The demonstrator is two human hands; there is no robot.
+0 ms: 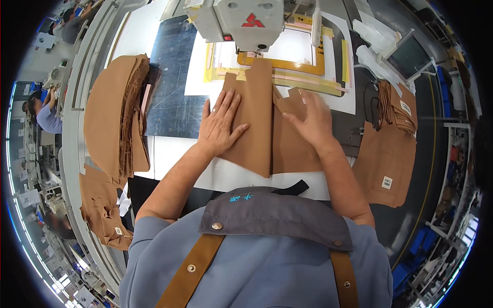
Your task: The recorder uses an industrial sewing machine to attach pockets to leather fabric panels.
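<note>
Plainly, left hand (221, 123) and blurred right hand (314, 120) spread over brown cloth (259, 123); distant blue bins (422, 242), contents unclear.

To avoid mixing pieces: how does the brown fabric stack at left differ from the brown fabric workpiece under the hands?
The brown fabric stack is many layers thick; the brown fabric workpiece lies flatter. The stack's outer edge is rounded; the workpiece's edges are mostly straight. The stack is untouched; the workpiece lies under the left hand and right hand. Both are similar brown fabric.
</note>
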